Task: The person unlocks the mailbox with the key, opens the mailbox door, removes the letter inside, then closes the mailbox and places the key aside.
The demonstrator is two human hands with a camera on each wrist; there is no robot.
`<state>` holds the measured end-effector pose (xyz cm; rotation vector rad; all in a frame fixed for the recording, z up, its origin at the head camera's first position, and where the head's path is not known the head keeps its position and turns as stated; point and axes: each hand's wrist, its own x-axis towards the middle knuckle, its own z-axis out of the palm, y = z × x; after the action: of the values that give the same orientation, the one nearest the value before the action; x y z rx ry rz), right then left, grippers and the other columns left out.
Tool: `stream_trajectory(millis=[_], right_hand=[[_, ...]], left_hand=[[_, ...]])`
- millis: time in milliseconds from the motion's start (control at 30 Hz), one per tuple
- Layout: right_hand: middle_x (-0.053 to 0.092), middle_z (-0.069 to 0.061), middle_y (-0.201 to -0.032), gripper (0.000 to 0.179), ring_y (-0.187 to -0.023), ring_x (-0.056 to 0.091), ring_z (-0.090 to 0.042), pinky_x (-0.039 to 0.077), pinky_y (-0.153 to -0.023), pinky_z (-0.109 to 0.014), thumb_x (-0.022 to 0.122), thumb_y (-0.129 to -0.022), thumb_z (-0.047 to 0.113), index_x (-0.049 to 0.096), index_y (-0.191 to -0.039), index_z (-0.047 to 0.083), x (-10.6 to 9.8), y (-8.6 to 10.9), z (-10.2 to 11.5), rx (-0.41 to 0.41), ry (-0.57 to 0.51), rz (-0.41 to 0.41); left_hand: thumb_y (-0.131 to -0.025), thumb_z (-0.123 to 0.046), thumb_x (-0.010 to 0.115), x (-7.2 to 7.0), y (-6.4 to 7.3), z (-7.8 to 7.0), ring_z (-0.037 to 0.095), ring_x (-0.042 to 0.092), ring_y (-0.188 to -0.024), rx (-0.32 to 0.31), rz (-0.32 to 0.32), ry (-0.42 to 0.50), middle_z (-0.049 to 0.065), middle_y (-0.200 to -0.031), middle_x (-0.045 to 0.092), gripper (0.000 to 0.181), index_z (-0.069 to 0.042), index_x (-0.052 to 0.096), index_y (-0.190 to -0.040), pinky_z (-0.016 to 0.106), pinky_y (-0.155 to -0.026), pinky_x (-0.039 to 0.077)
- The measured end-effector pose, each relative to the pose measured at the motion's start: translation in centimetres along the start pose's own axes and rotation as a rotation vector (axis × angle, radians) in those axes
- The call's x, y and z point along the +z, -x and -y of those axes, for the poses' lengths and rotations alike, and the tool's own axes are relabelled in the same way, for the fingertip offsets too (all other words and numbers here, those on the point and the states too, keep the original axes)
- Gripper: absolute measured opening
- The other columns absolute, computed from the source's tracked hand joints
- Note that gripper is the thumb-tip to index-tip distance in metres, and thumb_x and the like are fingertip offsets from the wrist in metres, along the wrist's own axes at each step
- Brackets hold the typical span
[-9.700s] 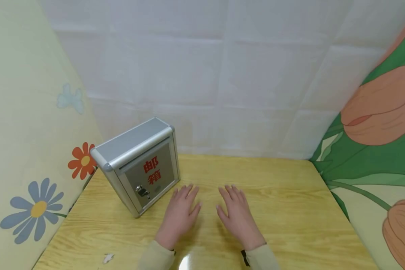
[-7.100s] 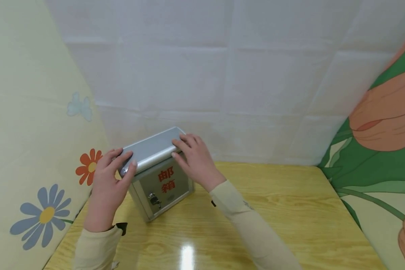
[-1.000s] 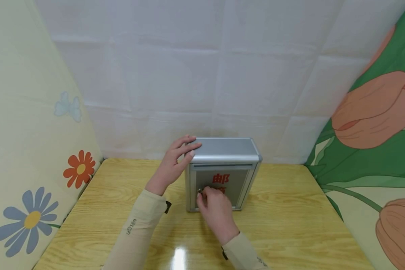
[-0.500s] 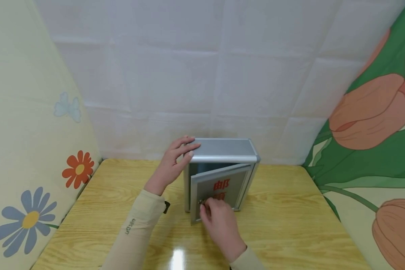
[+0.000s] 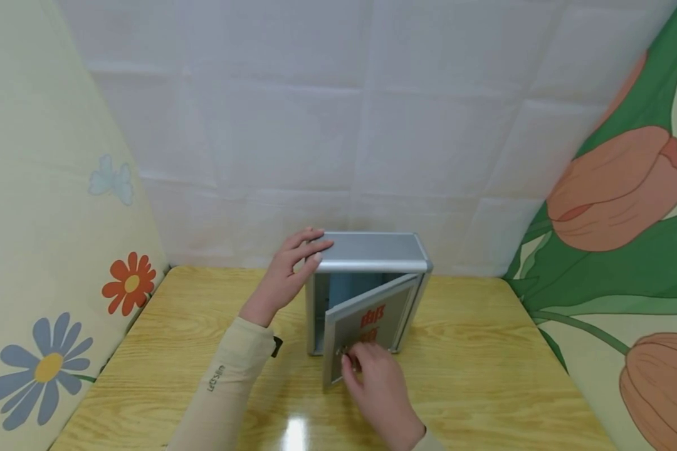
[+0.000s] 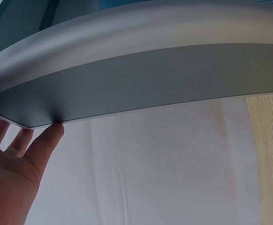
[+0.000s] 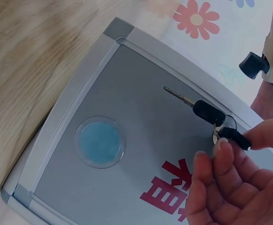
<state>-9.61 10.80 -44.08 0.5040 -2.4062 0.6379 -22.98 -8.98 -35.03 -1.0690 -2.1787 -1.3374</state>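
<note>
A silver-grey metal mailbox (image 5: 372, 247) stands upright on the table, with red characters on its front door (image 5: 344, 326). The door hangs partly ajar, hinged on the right, and part of the inside shows. My left hand (image 5: 282, 275) rests on the box's top left corner, fingers extended over the top. In the left wrist view its fingertips touch the grey top's edge. My right hand (image 5: 380, 385) pinches the black head of a key (image 7: 236, 138) in the door's lock. A second key (image 7: 208, 112) dangles from the same ring, its blade pointing away from the hand.
The wood-grain table (image 5: 485, 351) extends on both sides of the box. A white cloth (image 5: 259, 125) hangs behind it. Flower-patterned cloths (image 5: 626, 188) flank the table. A round, clear-rimmed window (image 7: 100, 142) sits in the door's lower part.
The mailbox was turned and shifted from the left to the middle. Within the last second the door has swung outward, my right hand drawing it by the key. My left hand has stayed put.
</note>
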Motion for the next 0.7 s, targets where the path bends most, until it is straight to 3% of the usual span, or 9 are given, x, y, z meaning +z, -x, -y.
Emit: stream_trajectory(millis=[300, 567, 700], right_hand=[[0.049, 0.015, -0.067, 0.018, -0.063, 0.043, -0.001, 0.04, -0.056, -0.021, 0.07, -0.081, 0.014, 0.056, -0.071, 0.02, -0.9, 0.9, -0.7, -0.075, 0.001, -0.017], [0.053, 0.015, -0.072, 0.012, -0.066, 0.047, -0.001, 0.042, -0.058, -0.022, 0.067, -0.088, 0.023, 0.061, -0.078, 0.02, -2.2, 1.3, -1.1, -0.051, -0.001, 0.019], [0.058, 0.008, -0.078, 0.015, -0.068, 0.052, -0.008, 0.045, -0.058, -0.026, 0.061, -0.091, 0.027, 0.064, -0.087, 0.013, -4.0, 0.4, -1.2, -0.061, -0.017, -0.094]], left_hand=[[-0.097, -0.002, 0.052, -1.0, -0.2, -3.9, 0.041, 0.023, -0.138, -0.055, 0.026, 0.004, 0.026, -0.14, 0.041, 0.031, 0.006, 0.059, -0.127, 0.053, -0.109, 0.025], [-0.097, 0.0, 0.053, -1.0, -0.2, -3.9, 0.044, 0.025, -0.136, -0.037, 0.022, -0.001, 0.026, -0.138, 0.042, 0.031, 0.007, 0.058, -0.126, 0.053, -0.108, 0.027], [-0.095, 0.004, 0.053, -0.9, -0.3, -3.9, 0.043, 0.026, -0.136, -0.017, 0.013, 0.002, 0.027, -0.137, 0.043, 0.032, 0.007, 0.059, -0.126, 0.054, -0.108, 0.025]])
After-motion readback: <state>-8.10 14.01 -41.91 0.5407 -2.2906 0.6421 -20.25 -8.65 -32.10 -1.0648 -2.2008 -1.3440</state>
